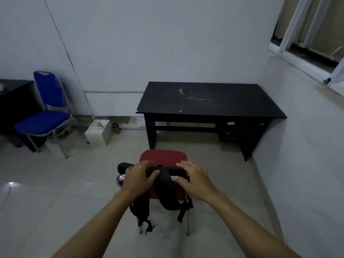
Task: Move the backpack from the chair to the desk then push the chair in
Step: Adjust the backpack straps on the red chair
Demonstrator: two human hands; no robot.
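Observation:
A black backpack (pixel 164 185) hangs over the backrest of a red chair (pixel 163 156), with its straps dangling down the back towards the floor. The chair stands pulled out in front of the black desk (pixel 210 99), seat facing the desk. My left hand (pixel 138 176) wraps around the left part of the backpack's top, fingers over it and thumb pressed on. My right hand (pixel 193 180) straddles the right part of the top, fingers spread above it and thumb below, not closed tight.
White specks dot the desk's top, and the desk stands in the corner against the right wall. A blue chair (pixel 43 121) stands at the left, next to another dark table (pixel 13 90). A white box (pixel 98 131) and a small jar (pixel 116 128) sit on the tiled floor by the wall.

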